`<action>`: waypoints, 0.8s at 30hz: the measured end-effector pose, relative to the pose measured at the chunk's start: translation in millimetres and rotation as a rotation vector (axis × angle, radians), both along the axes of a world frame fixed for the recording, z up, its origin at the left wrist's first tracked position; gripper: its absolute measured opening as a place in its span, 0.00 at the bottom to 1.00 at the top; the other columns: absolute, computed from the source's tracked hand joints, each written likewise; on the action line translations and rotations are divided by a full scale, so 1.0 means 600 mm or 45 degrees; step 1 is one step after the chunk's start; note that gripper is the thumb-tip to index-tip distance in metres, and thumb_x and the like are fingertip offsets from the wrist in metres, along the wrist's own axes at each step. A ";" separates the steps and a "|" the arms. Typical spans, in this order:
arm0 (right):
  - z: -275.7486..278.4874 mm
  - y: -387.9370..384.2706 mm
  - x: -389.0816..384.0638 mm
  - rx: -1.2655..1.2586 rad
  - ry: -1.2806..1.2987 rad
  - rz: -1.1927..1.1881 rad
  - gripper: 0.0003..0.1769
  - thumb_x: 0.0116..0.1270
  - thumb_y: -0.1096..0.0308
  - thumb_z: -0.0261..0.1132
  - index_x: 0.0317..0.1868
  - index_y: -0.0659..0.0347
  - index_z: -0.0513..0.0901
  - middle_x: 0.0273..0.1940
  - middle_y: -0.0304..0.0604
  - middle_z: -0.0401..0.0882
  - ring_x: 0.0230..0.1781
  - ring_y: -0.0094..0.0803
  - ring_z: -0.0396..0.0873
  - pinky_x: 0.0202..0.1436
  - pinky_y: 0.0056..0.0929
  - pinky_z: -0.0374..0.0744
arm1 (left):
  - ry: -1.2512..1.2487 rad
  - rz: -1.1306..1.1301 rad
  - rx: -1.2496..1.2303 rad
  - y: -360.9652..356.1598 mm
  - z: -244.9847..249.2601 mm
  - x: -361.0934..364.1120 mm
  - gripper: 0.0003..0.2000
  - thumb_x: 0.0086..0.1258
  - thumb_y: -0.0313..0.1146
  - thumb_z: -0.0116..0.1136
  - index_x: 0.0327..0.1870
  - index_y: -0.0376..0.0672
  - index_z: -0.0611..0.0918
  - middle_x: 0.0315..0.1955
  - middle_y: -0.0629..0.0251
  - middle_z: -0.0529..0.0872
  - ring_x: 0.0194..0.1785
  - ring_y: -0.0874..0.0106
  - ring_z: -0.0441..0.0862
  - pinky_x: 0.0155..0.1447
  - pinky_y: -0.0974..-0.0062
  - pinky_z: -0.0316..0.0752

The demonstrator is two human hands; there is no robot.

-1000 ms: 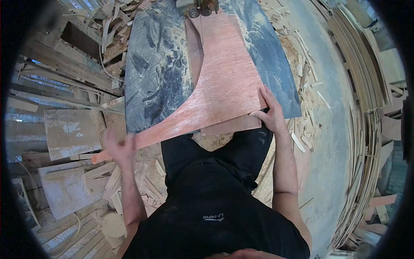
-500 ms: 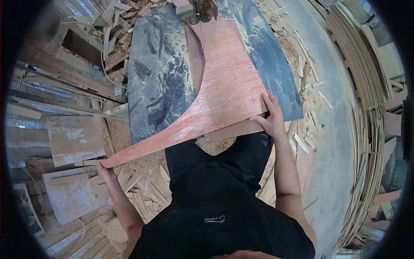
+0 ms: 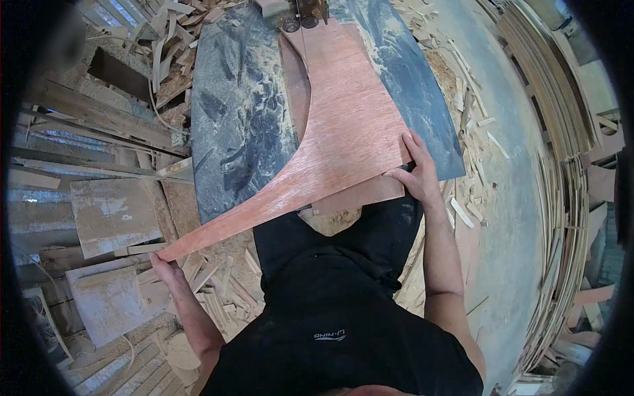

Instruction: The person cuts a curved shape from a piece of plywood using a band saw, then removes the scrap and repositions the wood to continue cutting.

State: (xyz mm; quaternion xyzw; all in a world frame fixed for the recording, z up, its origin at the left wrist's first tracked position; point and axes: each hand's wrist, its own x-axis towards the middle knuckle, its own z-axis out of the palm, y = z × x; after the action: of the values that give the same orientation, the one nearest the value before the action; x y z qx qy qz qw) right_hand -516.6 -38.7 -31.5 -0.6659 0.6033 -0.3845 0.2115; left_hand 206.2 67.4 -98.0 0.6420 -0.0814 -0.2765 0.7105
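A reddish plywood panel (image 3: 350, 112) with a curved left edge lies on the dusty dark saw table (image 3: 231, 125). Its far end reaches a thin upright blade between two round guides (image 3: 300, 25), apparently a bandsaw. At the lower left, my left hand (image 3: 166, 267) pinches the panel's narrow tip, which sticks out past the table. My right hand (image 3: 420, 173) grips the near right corner, thumb at the near edge and fingers along the right side. Under the panel shows another thin board (image 3: 360, 196); a narrow strip (image 3: 296, 92) lies along the curve.
Wood offcuts (image 3: 175, 49) are heaped left of the table, and more scraps (image 3: 224, 284) litter the floor by my legs. Stacked sheets (image 3: 551, 86) stand along the right. Two dusty boards (image 3: 115, 214) sit at the left. Sawdust coats the table.
The panel has turned slightly, its right corner moving a little away from me and its left tip a little nearer. Both hands keep their hold.
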 end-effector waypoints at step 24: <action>-0.003 -0.021 -0.010 -0.018 0.044 -0.002 0.54 0.44 0.55 0.83 0.73 0.60 0.69 0.74 0.57 0.62 0.76 0.49 0.62 0.76 0.40 0.66 | 0.009 0.050 -0.008 0.002 -0.003 -0.017 0.14 0.81 0.44 0.48 0.49 0.40 0.76 0.42 0.65 0.83 0.45 0.68 0.83 0.50 0.66 0.82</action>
State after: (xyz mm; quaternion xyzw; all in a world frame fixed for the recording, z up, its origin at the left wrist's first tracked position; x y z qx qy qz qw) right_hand -522.8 -51.2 -33.5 -0.6734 0.6047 -0.3774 0.1961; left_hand 196.0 68.5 -99.6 0.6402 -0.0671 -0.2645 0.7181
